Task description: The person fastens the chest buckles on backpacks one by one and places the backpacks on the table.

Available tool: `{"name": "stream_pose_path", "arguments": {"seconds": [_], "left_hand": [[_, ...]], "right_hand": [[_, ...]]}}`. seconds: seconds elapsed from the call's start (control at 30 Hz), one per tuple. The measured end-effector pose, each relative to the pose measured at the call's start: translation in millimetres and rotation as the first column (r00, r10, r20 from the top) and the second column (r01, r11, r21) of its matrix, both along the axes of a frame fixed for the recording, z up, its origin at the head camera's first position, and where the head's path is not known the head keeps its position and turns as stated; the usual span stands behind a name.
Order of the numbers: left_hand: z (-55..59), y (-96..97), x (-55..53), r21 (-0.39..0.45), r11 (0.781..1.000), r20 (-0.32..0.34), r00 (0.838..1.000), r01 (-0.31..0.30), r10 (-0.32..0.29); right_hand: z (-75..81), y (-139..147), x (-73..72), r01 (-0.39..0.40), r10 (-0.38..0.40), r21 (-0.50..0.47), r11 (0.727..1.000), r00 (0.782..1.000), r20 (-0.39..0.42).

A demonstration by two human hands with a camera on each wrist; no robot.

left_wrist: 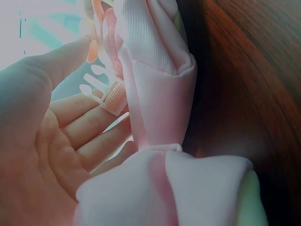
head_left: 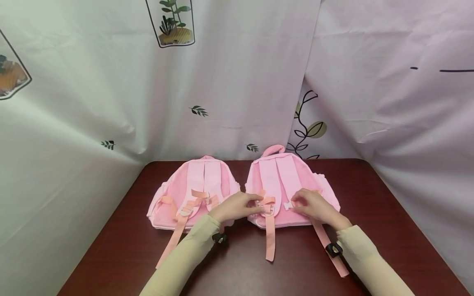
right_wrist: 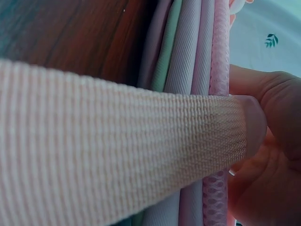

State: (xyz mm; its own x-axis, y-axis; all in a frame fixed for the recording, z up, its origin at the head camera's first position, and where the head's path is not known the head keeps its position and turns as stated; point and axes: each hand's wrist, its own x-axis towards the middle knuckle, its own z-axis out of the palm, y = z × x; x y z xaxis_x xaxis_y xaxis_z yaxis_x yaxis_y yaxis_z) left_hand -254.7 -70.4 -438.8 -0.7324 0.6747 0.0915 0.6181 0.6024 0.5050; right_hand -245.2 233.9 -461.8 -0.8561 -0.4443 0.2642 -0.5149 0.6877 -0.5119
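Observation:
Two pink backpacks lie side by side, shoulder straps facing up. At the right backpack (head_left: 252,181), my left hand (head_left: 237,207) pinches an orange strap (head_left: 269,200) on its left shoulder strap between thumb and fingers. Close up in the left wrist view, a white pronged buckle (left_wrist: 104,92) on orange webbing overlaps my fingers. My right hand (head_left: 317,206) pinches a white buckle piece (head_left: 288,206) at the other shoulder strap, its end showing past the fingertips. Orange webbing (right_wrist: 117,141) crosses before that hand in the right wrist view, hiding the buckle.
The left backpack (head_left: 172,207) rests beside my left forearm, its orange strap (head_left: 172,242) trailing toward the front. Two more loose orange straps (head_left: 270,242) hang from the right backpack onto the dark brown table (head_left: 240,267). A white printed curtain (head_left: 237,82) stands behind and around.

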Motion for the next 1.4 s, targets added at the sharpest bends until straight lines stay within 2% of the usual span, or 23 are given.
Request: {"name": "stream_pose_path", "arguments": {"seconds": [0.13, 0.33, 0.5, 0.67, 0.9, 1.27, 1.4], "left_hand": [[-2.1, -1.2, -2.1, 0.011, 1.0, -0.006, 1.0, 0.021, -0.021], [-3.3, -1.7, -2.1, 0.003, 1.0, -0.01, 1.0, 0.02, -0.019], [-5.2, -0.8, -2.0, -0.018, 1.0, -0.037, 0.999, 0.013, -0.014], [-5.3, -1.5, -1.9, -0.002, 1.0, -0.028, 1.0, 0.015, -0.015], [-4.2, -3.6, -1.0, 0.007, 0.999, -0.006, 0.999, 0.046, -0.046], [-8.2, -7.6, -4.2, 0.028, 0.994, -0.007, 0.995, 0.102, -0.101], [-9.3, -7.6, -4.5, 0.021, 0.996, -0.012, 0.996, 0.084, -0.084]], "right_hand": [[0.0, 1, 0.4, -0.005, 0.005, -0.001, 1.0, 1.0, -0.007], [0.3, 2, 2.6, -0.021, 0.021, -0.006, 1.0, 1.0, -0.017], [0.1, 4, 3.4, -0.016, 0.015, -0.042, 0.999, 1.0, -0.02], [1.0, 6, 3.8, 0.002, -0.005, -0.092, 0.996, 1.0, -0.024], [5.8, 9, 7.1, 0.088, -0.079, -0.165, 0.982, 0.995, 0.063], [16.1, 11, 10.6, 0.139, -0.098, -0.28, 0.95, 0.983, 0.157], [15.6, 11, 10.9, 0.148, -0.101, -0.29, 0.945, 0.98, 0.171]]}}
